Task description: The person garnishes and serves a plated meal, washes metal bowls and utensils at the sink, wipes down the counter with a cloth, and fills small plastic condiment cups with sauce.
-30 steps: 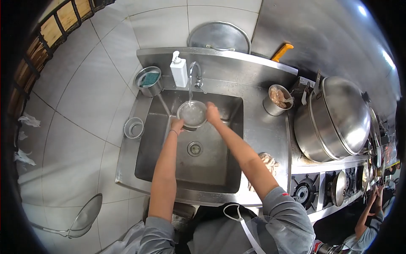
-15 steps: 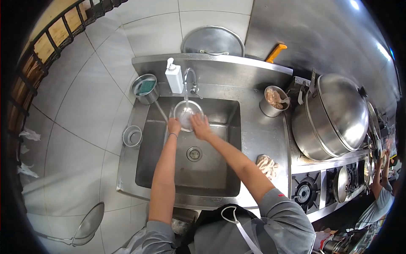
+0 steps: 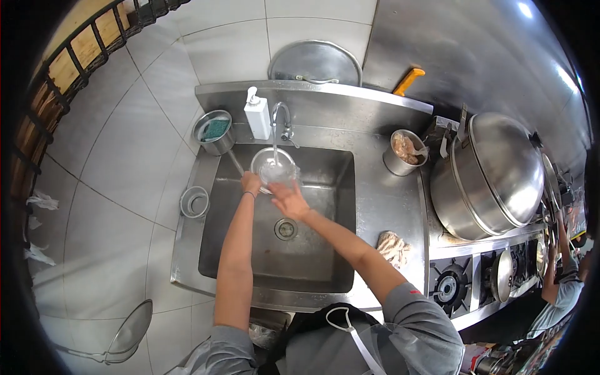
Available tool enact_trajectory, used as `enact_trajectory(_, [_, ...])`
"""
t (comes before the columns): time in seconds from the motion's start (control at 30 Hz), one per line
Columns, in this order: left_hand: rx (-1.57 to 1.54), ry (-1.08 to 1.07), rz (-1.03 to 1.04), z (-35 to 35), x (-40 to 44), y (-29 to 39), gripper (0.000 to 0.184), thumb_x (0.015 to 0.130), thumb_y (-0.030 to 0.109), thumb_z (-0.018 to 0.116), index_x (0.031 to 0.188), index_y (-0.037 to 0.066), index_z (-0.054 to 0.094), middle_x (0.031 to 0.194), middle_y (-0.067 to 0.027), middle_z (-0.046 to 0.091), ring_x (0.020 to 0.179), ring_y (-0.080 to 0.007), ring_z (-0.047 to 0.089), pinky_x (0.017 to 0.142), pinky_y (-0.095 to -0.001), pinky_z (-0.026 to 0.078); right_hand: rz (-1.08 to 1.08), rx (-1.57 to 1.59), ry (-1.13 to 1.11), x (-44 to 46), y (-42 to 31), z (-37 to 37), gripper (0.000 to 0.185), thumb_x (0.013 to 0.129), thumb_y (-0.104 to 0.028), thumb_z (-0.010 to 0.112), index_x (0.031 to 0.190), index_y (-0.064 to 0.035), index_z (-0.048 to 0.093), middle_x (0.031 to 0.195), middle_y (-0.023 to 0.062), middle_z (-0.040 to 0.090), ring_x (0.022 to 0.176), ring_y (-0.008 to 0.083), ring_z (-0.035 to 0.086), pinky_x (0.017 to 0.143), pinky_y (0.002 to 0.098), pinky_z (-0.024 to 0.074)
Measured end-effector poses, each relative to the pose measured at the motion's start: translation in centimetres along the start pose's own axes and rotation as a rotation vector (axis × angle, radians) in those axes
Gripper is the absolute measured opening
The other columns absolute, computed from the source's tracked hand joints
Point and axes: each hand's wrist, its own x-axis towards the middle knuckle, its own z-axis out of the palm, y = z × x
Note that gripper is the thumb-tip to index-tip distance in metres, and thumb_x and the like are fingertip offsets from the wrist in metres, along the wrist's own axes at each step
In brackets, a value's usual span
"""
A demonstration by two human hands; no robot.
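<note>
Water runs from the curved faucet [image 3: 281,107] into a round metal bowl [image 3: 264,159] over the back of the sink [image 3: 300,265]. My left hand [image 3: 251,182] is closed on the bowl's left front rim. Fingers spread, my right hand [image 3: 289,200] is at the bowl's front right edge, palm toward it, and does not grip it. Water splashes beside those fingers. A drain [image 3: 285,229] shows in the sink floor below.
Left of the sink are a metal pot with a green scourer [image 3: 215,129] and a small cup [image 3: 194,202]. A white pump bottle [image 3: 257,116] stands behind. Rightward are a food container [image 3: 404,164], a cloth [image 3: 394,249], a large lidded pot [image 3: 459,187], burners [image 3: 447,286] and another person [image 3: 558,300].
The bowl has shifted slightly left with my left hand. My right hand has let go of the rim, passed over the bowl and moved down to its front edge, fingers spread.
</note>
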Motion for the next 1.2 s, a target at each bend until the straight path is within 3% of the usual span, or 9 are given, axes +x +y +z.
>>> enact_trajectory(0.07, [-0.02,-0.093,-0.033,-0.5,-0.5,-0.3,0.032,0.078,0.009,0.053,0.103,-0.011,0.053,0.097,-0.0272,0.059,0.078,-0.0378,0.063,0.057,-0.0445,0.056,0.317,-0.08,-0.482,1.1,2.1,-1.6,0.053,0.092,-0.034,0.031,0.139,-0.0105,0.022,0.142,0.0072,0.027,0.132,0.0192,0.024,0.107,0.0497,0.0066])
enact_trajectory(0.2, [-0.194,-0.33,-0.092,2.9,0.5,-2.8,0.035,0.077,0.009,0.052,0.106,-0.011,0.051,0.1,-0.0278,0.057,0.083,-0.0367,0.062,0.06,-0.0461,0.055,0.338,-0.221,-0.274,2.9,3.0,1.6,0.052,0.094,-0.04,0.015,0.136,-0.0133,0.03,0.144,0.0057,0.023,0.133,0.0186,0.02,0.106,0.052,0.0052])
enact_trajectory(0.33, [-0.342,-0.442,-0.243,1.2,1.4,-3.5,0.038,0.078,0.01,0.054,0.111,-0.007,0.047,0.104,-0.0231,0.055,0.087,-0.034,0.061,0.064,-0.0476,0.054,0.232,0.357,-0.266,2.4,3.1,0.8,0.053,0.093,-0.042,0.017,0.13,-0.0109,0.038,0.142,0.0056,0.028,0.132,0.0185,0.022,0.106,0.0531,0.0048])
enact_trajectory(0.43, [-0.273,-0.52,-0.218,1.8,2.9,-6.4,0.038,0.078,0.011,0.055,0.112,-0.006,0.047,0.104,-0.0216,0.055,0.085,-0.033,0.061,0.066,-0.0467,0.054,0.05,-0.099,-0.542,2.5,4.4,-1.5,0.044,0.092,-0.038,0.03,0.127,-0.0139,0.041,0.136,0.007,0.037,0.128,0.0218,0.03,0.106,0.0517,0.0123])
enact_trajectory(0.53, [-0.152,-0.536,-0.164,1.0,-0.7,-2.8,0.036,0.078,0.01,0.055,0.11,-0.006,0.049,0.099,-0.0213,0.057,0.083,-0.0325,0.062,0.067,-0.0458,0.054,0.194,-0.392,-0.152,3.3,5.2,-1.7,0.039,0.086,-0.036,0.048,0.12,-0.0173,0.047,0.125,0.0079,0.046,0.121,0.023,0.038,0.102,0.0512,0.0239])
enact_trajectory(0.6, [-0.093,-0.585,-0.142,0.9,-0.6,-1.9,0.034,0.077,0.011,0.057,0.106,-0.007,0.052,0.093,-0.0204,0.059,0.078,-0.0325,0.063,0.064,-0.045,0.054,0.622,0.077,0.045,4.1,4.7,-3.0,0.041,0.077,-0.035,0.062,0.113,-0.0182,0.051,0.118,0.0095,0.048,0.113,0.0244,0.045,0.092,0.0507,0.0358])
enact_trajectory(0.83, [0.126,-0.581,-0.045,-2.9,0.2,0.3,0.034,0.08,0.023,0.059,0.097,-0.006,0.055,0.086,-0.0165,0.06,0.072,-0.0262,0.062,0.056,-0.0395,0.054,0.244,0.544,-0.084,5.7,9.2,-0.8,0.021,0.075,-0.023,0.064,0.089,-0.0063,0.065,0.078,0.0137,0.064,0.079,0.0275,0.062,0.069,0.0355,0.0485])
enact_trajectory(0.97, [0.078,-0.512,-0.033,-2.8,1.3,-0.5,0.037,0.081,0.026,0.059,0.099,-0.007,0.054,0.086,-0.0165,0.06,0.07,-0.026,0.062,0.054,-0.039,0.054,0.331,1.023,-0.1,6.4,10.0,2.2,0.02,0.078,-0.022,0.059,0.091,-0.0086,0.066,0.086,0.0145,0.065,0.08,0.0246,0.063,0.069,0.0348,0.048])
enact_trajectory(1.2, [-0.004,-0.175,0.079,-3.9,-1.6,1.0,0.035,0.083,0.028,0.054,0.092,-0.005,0.061,0.085,-0.0229,0.062,0.076,-0.0357,0.063,0.06,-0.0471,0.052,0.469,0.459,0.045,7.0,7.6,0.1,0.044,0.076,-0.007,0.055,0.119,-0.0105,0.051,0.113,0.0131,0.054,0.103,0.0211,0.053,0.089,0.0297,0.0404])
